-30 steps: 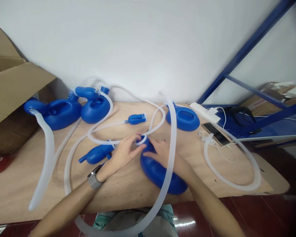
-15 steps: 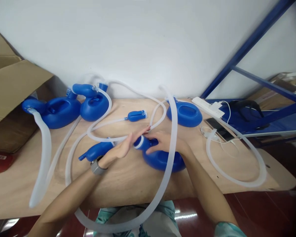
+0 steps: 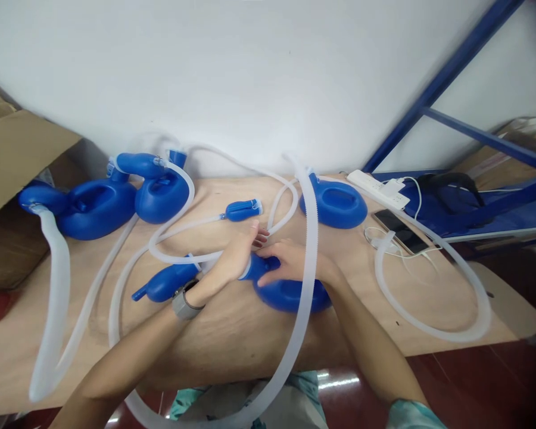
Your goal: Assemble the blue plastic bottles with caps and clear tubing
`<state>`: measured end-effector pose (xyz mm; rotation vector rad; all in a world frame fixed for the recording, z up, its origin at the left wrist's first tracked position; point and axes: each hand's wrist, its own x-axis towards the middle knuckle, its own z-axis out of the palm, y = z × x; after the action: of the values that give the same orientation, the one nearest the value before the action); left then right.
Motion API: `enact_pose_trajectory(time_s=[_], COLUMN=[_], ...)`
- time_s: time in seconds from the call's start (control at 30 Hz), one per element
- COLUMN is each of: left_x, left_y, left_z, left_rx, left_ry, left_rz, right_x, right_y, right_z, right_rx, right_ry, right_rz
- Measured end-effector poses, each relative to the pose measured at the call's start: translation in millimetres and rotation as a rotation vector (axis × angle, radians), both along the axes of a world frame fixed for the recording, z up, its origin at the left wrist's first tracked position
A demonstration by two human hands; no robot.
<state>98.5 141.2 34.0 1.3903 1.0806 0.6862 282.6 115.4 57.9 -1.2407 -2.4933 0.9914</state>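
Note:
A blue plastic bottle (image 3: 290,296) lies on the wooden table, its neck pointing left. My right hand (image 3: 288,260) is wrapped round the bottle near its neck and handle. At the bottle's mouth is my left hand (image 3: 241,250), its palm against the opening and its fingers stretched out. Beside my left wrist lies a blue funnel-shaped piece (image 3: 172,282) with a spout. A thick clear hose (image 3: 311,238) arches over the bottle in front of my right hand. Behind my hands rests a small blue piece (image 3: 242,210) joined to a thin tube.
Blue bottles (image 3: 98,208) with hoses stand at the left by an open cardboard box (image 3: 22,155). Another blue bottle (image 3: 335,204) sits behind on the right. A power strip (image 3: 375,189), a phone (image 3: 402,231) and a coiled hose (image 3: 433,329) lie farther right.
My left hand has turned more upright and moved over the bottle's mouth, now hiding the opening. My right hand remains on the bottle. The view has shifted slightly.

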Motion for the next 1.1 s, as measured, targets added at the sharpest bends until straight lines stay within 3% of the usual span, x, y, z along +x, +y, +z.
enact_pose_trajectory(time_s=[0.57, 0.87, 0.93, 1.1], left_x=[-4.8, -4.8, -5.4, -11.5], left_y=[-3.6, -9.4, -9.1, -3.0], left_z=[1.4, 11.2, 12.6, 19.5], left_rx=[0.122, 0.256, 0.298, 0.516], left_ry=[0.074, 0.162, 0.171, 0.136], left_rz=[-0.069, -0.057, -0.101, -0.353], right_x=[-3.0, -4.2, -3.9, -1.8], right_y=[-0.7, -3.8, -3.3, -0.1], right_z=[-4.3, -3.4, -4.3, -8.9], right_rx=[0.081, 0.061, 0.055, 0.053], right_ry=[-0.054, -0.061, -0.058, 0.038], right_rz=[0.052, 0.021, 0.022, 0.021])
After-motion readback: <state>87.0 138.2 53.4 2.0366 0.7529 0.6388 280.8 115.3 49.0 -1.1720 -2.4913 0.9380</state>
